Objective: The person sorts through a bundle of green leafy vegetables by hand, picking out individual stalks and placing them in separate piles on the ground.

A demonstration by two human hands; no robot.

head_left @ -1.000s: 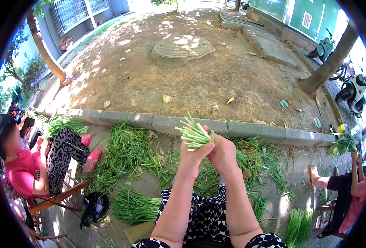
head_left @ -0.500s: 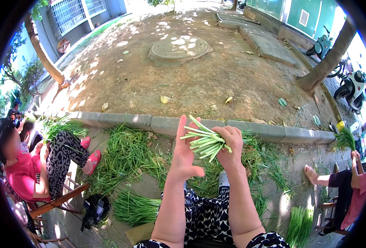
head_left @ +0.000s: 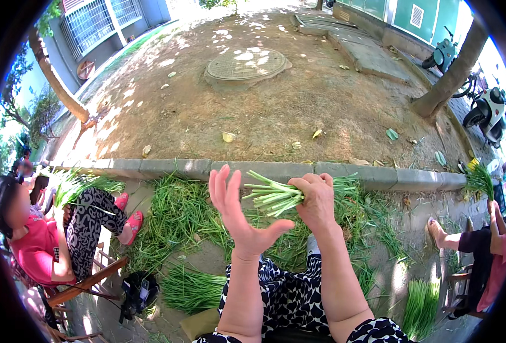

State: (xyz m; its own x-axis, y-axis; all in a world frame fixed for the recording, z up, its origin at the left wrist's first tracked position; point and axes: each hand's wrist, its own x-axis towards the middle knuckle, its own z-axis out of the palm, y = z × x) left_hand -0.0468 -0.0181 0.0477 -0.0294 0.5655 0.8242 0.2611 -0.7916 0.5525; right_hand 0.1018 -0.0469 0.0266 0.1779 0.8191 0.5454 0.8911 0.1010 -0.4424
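My right hand (head_left: 317, 204) is closed around a bunch of garlic chives (head_left: 269, 194). Their pale cut ends point left, and the leafy part shows beyond my knuckles on the right. My left hand (head_left: 242, 222) is open just left of the stem ends, its fingers raised, its thumb out to the right and nothing in it. Loose green leaves and trimmings (head_left: 176, 214) cover the ground in front of my feet. Beside my left knee lies a neat pile of chives (head_left: 193, 287).
A low stone kerb (head_left: 361, 177) runs across ahead, with bare soil beyond it. On the left a seated person in pink (head_left: 38, 251) holds greens; another person (head_left: 496, 257) sits at right. A black bag (head_left: 138, 294) and another chive pile (head_left: 421, 308) lie on the ground.
My left hand has drawn left, away from the stem ends. The bunch in my right hand now lies more level. The view has shifted slightly.
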